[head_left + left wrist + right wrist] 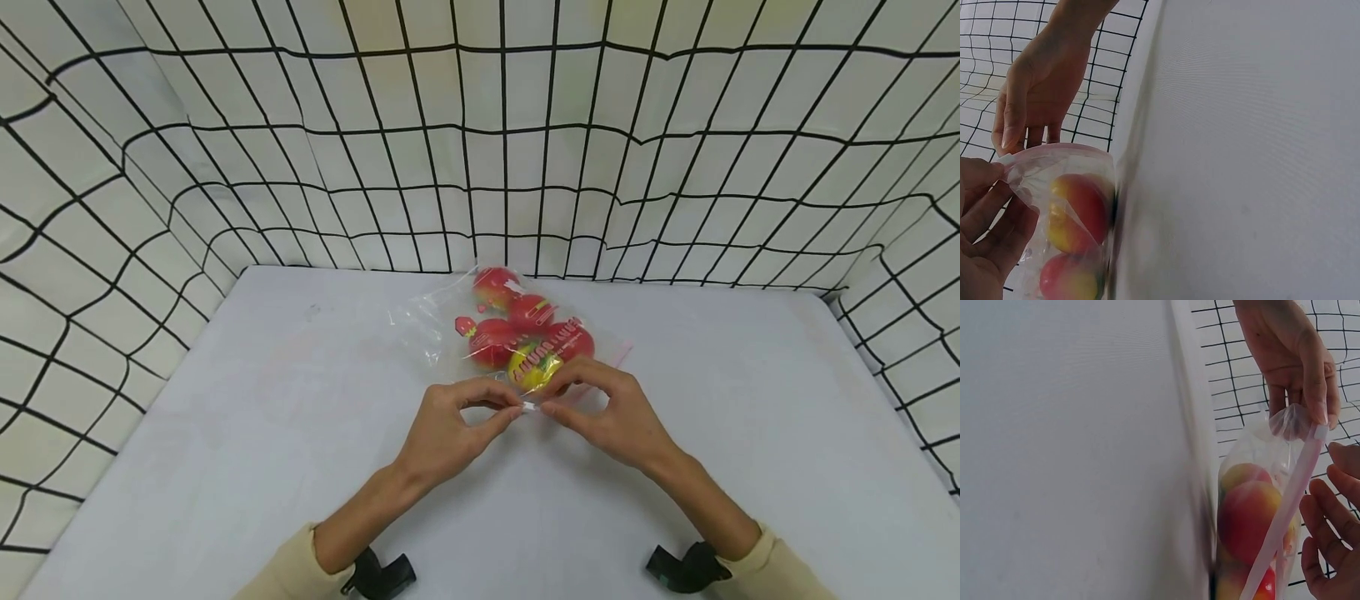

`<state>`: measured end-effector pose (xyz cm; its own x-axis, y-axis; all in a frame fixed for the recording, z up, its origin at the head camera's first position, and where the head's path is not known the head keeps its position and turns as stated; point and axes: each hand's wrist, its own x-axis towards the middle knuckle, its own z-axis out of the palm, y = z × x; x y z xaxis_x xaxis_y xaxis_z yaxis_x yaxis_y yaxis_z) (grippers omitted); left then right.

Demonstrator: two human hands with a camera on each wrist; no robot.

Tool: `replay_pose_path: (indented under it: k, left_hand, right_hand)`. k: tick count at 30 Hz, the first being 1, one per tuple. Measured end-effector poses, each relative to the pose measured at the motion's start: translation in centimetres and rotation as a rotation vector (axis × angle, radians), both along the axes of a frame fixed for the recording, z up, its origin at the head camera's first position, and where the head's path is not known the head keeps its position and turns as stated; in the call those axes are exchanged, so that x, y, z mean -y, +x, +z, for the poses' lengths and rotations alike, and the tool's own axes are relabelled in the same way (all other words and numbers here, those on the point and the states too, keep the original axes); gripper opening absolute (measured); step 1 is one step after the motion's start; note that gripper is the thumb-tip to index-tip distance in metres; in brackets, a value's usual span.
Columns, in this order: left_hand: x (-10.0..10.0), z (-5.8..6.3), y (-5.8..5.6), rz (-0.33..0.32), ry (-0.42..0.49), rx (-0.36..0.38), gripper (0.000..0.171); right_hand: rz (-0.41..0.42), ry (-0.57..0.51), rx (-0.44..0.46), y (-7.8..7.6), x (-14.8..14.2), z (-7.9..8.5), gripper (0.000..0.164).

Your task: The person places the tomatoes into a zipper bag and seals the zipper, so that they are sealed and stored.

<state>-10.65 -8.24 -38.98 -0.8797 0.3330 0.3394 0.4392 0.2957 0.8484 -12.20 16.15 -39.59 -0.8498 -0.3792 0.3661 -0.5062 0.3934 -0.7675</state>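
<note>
A clear zip bag (442, 325) with pink strip and red print holds several red-yellow round fruits (492, 342), like apples, and a yellow one (529, 367). My left hand (457, 425) pinches the bag's near edge at a small white slider (530, 407) between thumb and index finger. My right hand (611, 408) is just right of the slider, thumb and index tips close to the strip. In the right wrist view, its fingers (1329, 515) are spread beside the pink strip (1285, 519), with a gap between thumb and index finger.
The bag lies on a white table (285, 433) near its far edge. Black wire grid (480, 133) rises behind the table and along both sides. Black wrist devices (382, 575) show below the beige sleeves (300, 567).
</note>
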Motion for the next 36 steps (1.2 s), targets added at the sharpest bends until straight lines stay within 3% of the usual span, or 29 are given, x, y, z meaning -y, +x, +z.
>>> replay_pose_path:
  k: [36]
  left_hand:
    - [0.2, -0.2, 0.1, -0.002, 0.024, -0.011, 0.016]
  right_hand:
    - [0.013, -0.025, -0.082, 0.5, 2.0, -0.8, 0.027]
